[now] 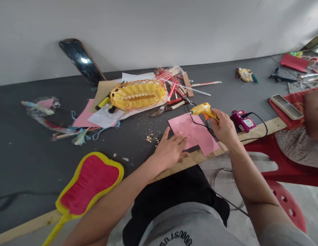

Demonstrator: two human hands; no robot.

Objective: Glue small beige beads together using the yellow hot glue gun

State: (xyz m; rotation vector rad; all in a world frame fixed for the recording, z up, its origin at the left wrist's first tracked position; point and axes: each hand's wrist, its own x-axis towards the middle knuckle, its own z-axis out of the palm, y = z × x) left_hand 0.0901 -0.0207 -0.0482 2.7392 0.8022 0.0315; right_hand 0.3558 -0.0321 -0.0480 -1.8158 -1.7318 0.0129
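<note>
A yellow hot glue gun (202, 108) is gripped by its handle in my right hand (224, 127), its nozzle pointing left above a pink paper sheet (189, 128). My left hand (170, 150) lies with fingers stretched out on the paper's left part, near the wooden table edge. Small pale crumbs (151, 138) are scattered left of the paper. Just beyond it are pruning shears (171, 106) with red and pale handles. To the left of my left forearm rests a red fan shape (91, 182) with a yellow fuzzy border and handle.
A yellow woven basket (138, 95) sits on papers at the back, beside a bundle of wrapped sticks (174, 77). A phone (82, 61) leans on the wall. A purple power socket (243, 121) with a cable is on my right. Another person's arm (313, 112) shows at the far right.
</note>
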